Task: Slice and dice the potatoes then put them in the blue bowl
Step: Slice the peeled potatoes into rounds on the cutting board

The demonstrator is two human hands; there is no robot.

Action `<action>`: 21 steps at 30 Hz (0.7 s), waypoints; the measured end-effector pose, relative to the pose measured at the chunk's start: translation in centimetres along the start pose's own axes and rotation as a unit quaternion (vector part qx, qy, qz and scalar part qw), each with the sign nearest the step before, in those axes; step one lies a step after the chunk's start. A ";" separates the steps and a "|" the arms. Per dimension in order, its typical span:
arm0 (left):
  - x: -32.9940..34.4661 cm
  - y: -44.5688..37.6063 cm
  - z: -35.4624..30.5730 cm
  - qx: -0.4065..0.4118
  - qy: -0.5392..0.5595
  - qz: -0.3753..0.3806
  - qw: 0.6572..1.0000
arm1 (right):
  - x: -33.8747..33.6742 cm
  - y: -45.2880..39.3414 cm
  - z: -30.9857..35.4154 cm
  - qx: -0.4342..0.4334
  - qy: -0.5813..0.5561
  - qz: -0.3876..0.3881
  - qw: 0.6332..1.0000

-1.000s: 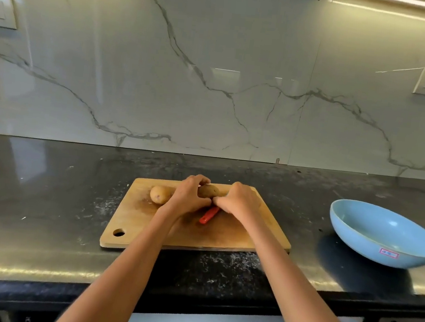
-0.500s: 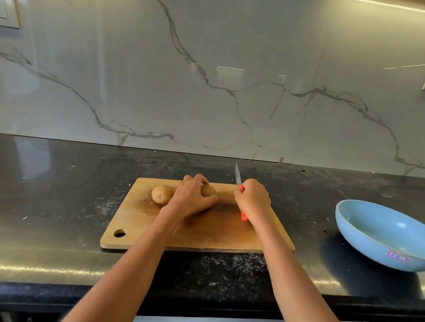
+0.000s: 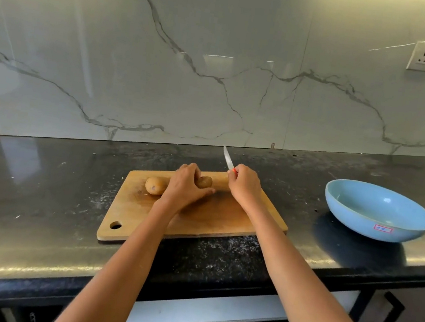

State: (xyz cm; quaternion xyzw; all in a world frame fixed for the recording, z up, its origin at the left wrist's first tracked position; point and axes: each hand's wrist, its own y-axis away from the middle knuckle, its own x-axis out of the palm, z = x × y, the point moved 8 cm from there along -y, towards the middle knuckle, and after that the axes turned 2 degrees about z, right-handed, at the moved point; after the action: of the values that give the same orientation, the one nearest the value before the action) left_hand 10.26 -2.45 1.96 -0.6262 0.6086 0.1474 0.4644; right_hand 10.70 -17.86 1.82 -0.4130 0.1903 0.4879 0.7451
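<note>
Two brown potatoes lie on a wooden cutting board [image 3: 198,220] in the middle of the dark counter. My left hand [image 3: 185,185] grips the right potato [image 3: 205,182], covering most of it. The left potato [image 3: 155,185] lies free beside that hand. My right hand [image 3: 243,183] holds a knife [image 3: 228,160] by its red handle at the board's far edge, blade pointing up and away, to the right of the held potato. The blue bowl [image 3: 379,212] stands empty on the counter to the right of the board.
A marble backsplash rises behind the counter, with a wall socket [image 3: 424,56] at the upper right. The counter's front edge [image 3: 31,275] runs below the board. A dark cabinet handle [image 3: 387,316] shows at the lower right.
My right hand has picked the knife up from the board and raised its blade upright at the far edge. My left hand has stayed on the right potato.
</note>
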 end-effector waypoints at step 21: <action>0.0 1.2 0.1 0.017 0.059 0.043 0.997 | -0.9 4.1 1.9 -0.002 0.070 0.126 0.990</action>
State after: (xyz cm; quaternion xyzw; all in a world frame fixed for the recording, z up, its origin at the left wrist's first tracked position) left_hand 9.18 -2.15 1.46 -0.5989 0.6639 0.1193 0.4316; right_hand 6.46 -16.07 1.81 -0.4209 0.2916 0.5480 0.6615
